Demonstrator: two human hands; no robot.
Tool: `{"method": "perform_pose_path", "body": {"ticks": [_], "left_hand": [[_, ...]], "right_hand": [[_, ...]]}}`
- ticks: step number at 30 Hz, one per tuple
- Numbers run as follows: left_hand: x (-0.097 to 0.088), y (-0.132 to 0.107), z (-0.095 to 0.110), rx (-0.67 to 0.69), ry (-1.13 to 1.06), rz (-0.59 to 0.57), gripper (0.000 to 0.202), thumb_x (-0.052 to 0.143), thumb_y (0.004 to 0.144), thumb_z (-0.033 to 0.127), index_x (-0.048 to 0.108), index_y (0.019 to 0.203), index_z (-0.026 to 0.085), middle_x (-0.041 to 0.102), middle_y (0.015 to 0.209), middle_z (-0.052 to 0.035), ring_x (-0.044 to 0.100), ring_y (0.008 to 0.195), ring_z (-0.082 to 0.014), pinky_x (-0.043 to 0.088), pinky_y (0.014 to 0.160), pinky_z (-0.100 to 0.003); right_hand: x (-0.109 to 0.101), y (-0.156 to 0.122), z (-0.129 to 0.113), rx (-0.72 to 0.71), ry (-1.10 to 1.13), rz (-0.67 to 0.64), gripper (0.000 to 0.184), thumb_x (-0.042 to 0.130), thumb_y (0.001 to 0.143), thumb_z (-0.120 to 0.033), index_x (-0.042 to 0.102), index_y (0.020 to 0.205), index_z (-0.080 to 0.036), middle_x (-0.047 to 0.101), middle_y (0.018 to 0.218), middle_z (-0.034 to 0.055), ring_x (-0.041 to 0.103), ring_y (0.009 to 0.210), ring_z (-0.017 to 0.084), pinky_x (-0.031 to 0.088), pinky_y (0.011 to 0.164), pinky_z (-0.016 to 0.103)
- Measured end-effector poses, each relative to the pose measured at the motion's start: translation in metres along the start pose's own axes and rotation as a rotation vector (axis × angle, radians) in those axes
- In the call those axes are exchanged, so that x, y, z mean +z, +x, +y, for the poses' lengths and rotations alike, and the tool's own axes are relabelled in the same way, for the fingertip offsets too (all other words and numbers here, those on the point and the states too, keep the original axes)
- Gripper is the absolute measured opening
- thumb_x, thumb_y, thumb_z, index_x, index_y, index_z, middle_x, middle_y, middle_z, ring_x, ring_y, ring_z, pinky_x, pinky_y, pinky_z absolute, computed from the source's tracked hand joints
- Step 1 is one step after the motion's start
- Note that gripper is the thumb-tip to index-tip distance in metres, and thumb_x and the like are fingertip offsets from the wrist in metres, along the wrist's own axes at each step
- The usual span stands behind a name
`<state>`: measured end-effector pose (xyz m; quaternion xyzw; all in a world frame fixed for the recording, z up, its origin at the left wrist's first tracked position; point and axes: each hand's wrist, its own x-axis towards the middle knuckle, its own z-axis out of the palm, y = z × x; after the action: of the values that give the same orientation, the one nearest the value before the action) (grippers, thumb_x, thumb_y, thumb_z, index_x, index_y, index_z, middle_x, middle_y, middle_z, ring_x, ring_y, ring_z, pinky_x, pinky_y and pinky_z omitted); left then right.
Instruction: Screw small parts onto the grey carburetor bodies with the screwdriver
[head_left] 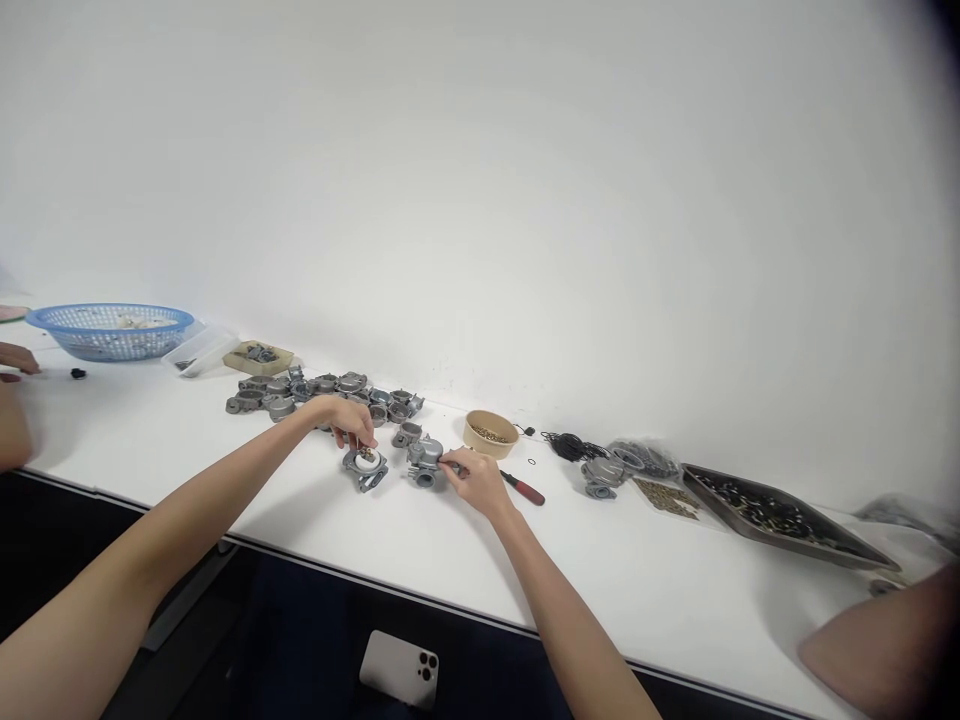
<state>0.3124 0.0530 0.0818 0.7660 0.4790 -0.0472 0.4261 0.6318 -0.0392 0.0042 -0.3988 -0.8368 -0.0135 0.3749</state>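
My left hand (pixel 351 420) hangs over an opened metal carburetor body (pixel 365 480), which has a white ring-shaped part and small brass pieces in it. Its fingers are closed and point down at the brass pieces; what they pinch, if anything, is too small to make out. To the right, my right hand (pixel 478 480) grips the side of a second grey carburetor (pixel 426 455) between thumb and fingers. This one sits on the table with its domed bowl upward. Just beyond the right hand lies a red-handled screwdriver (pixel 527 490), its shaft partly hidden.
Several carburetor bodies (pixel 330 385) are heaped behind my left hand. A paper bowl (pixel 491 433) of brass bits, black rings (pixel 570 446), a dark tray (pixel 787 520) and a blue basket (pixel 112 335) line the white table. Other people's arms show at both sides; a phone (pixel 400 668) lies below.
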Motion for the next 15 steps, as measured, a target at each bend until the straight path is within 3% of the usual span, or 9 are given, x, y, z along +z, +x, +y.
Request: {"method": "perform_pose_path", "body": {"ticks": [5,11,13,15], "left_hand": [[0.0,0.0,0.006,-0.013,0.064,0.002,0.04,0.079,0.064,0.055,0.075,0.083,0.021,0.072,0.101,-0.0102,0.064,0.09,-0.0241,0.051,0.068,-0.027],[0.002,0.001,0.013,0.068,0.084,0.007,0.041,0.073,0.069,0.059,0.067,0.074,0.018,0.072,0.085,-0.0109,0.062,0.074,-0.0222,0.044,0.059,-0.027],[0.003,0.005,0.014,0.147,0.074,0.18,0.044,0.067,0.075,0.061,0.068,0.077,0.017,0.071,0.078,-0.0106,0.06,0.067,-0.0206,0.041,0.057,-0.027],[0.004,0.009,0.014,0.221,0.075,0.476,0.049,0.058,0.081,0.063,0.071,0.085,0.016,0.069,0.073,-0.0096,0.057,0.061,-0.0188,0.039,0.055,-0.027]], "right_hand": [[0.0,-0.001,0.0,-0.003,-0.015,0.0,0.016,0.061,0.09,-0.018,0.075,0.094,-0.024,0.078,0.096,0.0021,0.07,0.079,0.018,0.051,0.069,0.029],[-0.001,0.0,-0.002,-0.006,-0.012,-0.002,0.016,0.06,0.09,-0.017,0.075,0.093,-0.024,0.078,0.096,0.0024,0.071,0.082,0.018,0.051,0.072,0.029],[-0.001,0.0,-0.003,-0.006,-0.011,0.0,0.016,0.06,0.09,-0.018,0.075,0.093,-0.023,0.078,0.096,0.0031,0.071,0.082,0.019,0.052,0.073,0.03],[-0.001,0.0,-0.003,-0.001,0.002,0.004,0.015,0.061,0.09,-0.018,0.075,0.093,-0.023,0.078,0.095,0.003,0.071,0.081,0.019,0.052,0.073,0.029]]}}
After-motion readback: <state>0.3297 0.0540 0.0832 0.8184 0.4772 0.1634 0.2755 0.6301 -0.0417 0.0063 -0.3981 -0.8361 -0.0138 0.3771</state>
